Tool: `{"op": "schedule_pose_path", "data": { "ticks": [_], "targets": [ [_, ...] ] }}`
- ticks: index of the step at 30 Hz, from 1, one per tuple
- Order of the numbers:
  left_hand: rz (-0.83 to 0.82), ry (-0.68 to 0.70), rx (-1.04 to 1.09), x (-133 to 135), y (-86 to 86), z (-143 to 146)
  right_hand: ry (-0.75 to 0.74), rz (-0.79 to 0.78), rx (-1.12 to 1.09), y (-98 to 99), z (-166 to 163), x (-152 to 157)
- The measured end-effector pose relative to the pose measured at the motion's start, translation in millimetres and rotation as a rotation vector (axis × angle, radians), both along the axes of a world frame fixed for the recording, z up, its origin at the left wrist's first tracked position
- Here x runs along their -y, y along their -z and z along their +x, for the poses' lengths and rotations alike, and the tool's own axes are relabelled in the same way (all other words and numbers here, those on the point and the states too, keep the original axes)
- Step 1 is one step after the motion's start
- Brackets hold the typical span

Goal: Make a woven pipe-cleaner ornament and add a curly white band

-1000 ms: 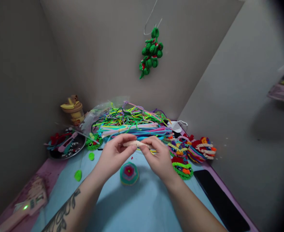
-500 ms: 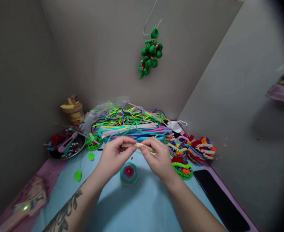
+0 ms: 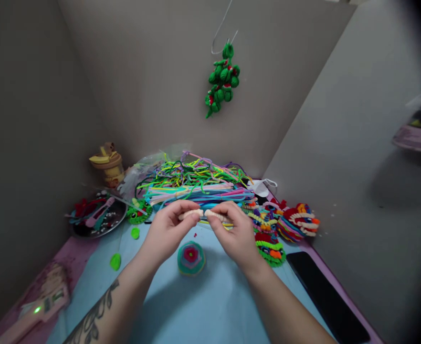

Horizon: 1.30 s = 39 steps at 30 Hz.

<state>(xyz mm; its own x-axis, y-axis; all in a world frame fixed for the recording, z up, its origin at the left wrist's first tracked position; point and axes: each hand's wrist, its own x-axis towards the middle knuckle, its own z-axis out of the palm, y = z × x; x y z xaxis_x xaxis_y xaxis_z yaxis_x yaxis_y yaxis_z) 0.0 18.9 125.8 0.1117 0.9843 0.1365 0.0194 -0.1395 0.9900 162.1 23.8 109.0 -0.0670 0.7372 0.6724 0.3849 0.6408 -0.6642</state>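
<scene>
My left hand point(image 3: 167, 229) pinches a short cream coil of fuzzy pipe cleaner point(image 3: 196, 212) between thumb and fingers. In my right hand point(image 3: 236, 231) is a similar cream coil point(image 3: 211, 213), also pinched. The inner ends of the two coils face each other across a narrow gap; fingers hide much of each. Below and between my wrists, a round pipe-cleaner piece point(image 3: 191, 258) in teal with a red and pink centre lies on the blue cloth point(image 3: 192, 310).
Behind my hands are a pipe-cleaner pile point(image 3: 196, 172) and bundled pastel stems point(image 3: 192, 193). At left are a metal bowl point(image 3: 115, 222) and a pink device point(image 3: 35, 315) with a green light. Colourful fuzzy figures point(image 3: 298, 222) and a black phone point(image 3: 327, 296) lie right. Green ornaments point(image 3: 223, 79) hang above.
The cream ends, together between my fingertips before, now show as two separate coils with a gap. My hands stay in nearly the same place. The view has shifted slightly.
</scene>
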Motion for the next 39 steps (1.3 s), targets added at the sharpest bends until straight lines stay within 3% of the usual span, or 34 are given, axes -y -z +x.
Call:
{"op": "schedule_pose_path", "data": {
  "ticks": [12, 18, 32, 39],
  "targets": [
    [-0.079, 0.063, 0.030, -0.2, -0.7, 2.6, 0.007, 0.241, 0.038, 4.6, -1.2, -0.8],
    [-0.076, 0.068, -0.087, 1.4, -2.6, 1.9, -0.004, 0.335, 0.118, 5.9, 0.1, -1.6],
    [-0.065, 0.026, -0.117, 2.5, -5.1, 5.1, -0.119, 0.220, 0.001, 9.1, -4.6, -0.5],
    [-0.143, 0.125, 0.001, 0.6, 2.0, 3.8, -0.214, 0.285, 0.056, 7.8, 0.0, -5.5]
  ]
}}
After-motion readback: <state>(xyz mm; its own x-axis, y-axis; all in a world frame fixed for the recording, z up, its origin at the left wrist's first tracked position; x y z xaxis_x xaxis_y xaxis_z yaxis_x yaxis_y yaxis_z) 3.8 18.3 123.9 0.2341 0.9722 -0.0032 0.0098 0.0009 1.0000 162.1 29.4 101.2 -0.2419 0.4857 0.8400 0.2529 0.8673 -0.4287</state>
